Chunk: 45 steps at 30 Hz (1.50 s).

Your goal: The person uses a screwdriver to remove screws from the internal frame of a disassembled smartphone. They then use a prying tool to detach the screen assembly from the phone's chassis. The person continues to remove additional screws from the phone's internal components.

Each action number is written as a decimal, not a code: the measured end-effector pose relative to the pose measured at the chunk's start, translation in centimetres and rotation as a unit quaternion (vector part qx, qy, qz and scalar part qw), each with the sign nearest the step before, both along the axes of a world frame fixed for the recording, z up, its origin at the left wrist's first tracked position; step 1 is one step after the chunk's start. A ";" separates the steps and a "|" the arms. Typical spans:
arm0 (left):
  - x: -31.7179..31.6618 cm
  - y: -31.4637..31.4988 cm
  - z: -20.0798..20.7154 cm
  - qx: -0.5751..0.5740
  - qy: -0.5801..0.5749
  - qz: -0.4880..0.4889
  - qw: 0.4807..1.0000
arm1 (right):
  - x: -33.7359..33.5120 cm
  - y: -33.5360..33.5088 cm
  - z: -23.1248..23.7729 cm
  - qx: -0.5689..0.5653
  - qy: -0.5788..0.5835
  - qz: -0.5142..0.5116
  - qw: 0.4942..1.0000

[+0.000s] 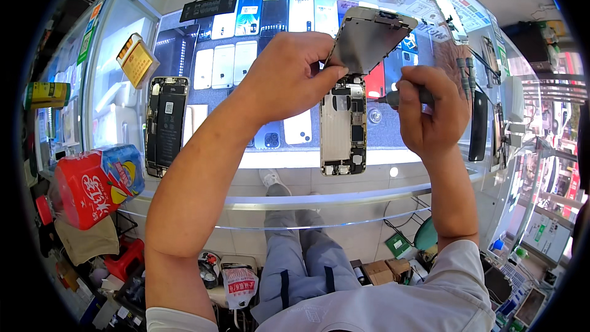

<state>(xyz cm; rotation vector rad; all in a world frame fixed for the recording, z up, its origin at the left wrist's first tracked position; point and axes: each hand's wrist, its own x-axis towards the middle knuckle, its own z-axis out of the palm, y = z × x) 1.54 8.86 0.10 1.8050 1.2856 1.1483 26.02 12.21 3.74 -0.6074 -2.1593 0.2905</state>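
My left hand [298, 71] pinches the lower left edge of a phone screen [372, 40], which is tilted up with its grey metal back toward me. Below it, the opened phone housing [336, 129] lies on the glass counter, its inner parts exposed and its battery bay bare. The two parts meet at the housing's top end; whether a cable joins them I cannot make out. In my right hand [433, 107] is a small screwdriver [393, 99], gripped by its handle. Its tip points left, close to the housing's upper right edge.
A second opened phone [167, 123] with a black battery lies at left, near a yellow cigarette pack [136, 60]. A loose battery [209, 7] lies farther back. Several screwdrivers [467, 77] and a black phone [478, 126] are at right. A large red-labelled bottle [92, 187] stands front left.
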 end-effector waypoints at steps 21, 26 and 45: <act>-0.2 0.0 -0.1 -0.010 0.020 -0.010 1.000 | -0.7 0.7 -0.9 0.038 -0.002 -0.019 0.999; -0.2 -0.1 0.0 0.006 0.032 -0.008 0.999 | -0.7 0.8 -0.9 0.040 0.007 -0.016 0.999; -0.4 0.1 -0.2 0.015 0.039 -0.015 0.999 | -1.6 0.2 2.6 0.012 -0.067 0.103 0.992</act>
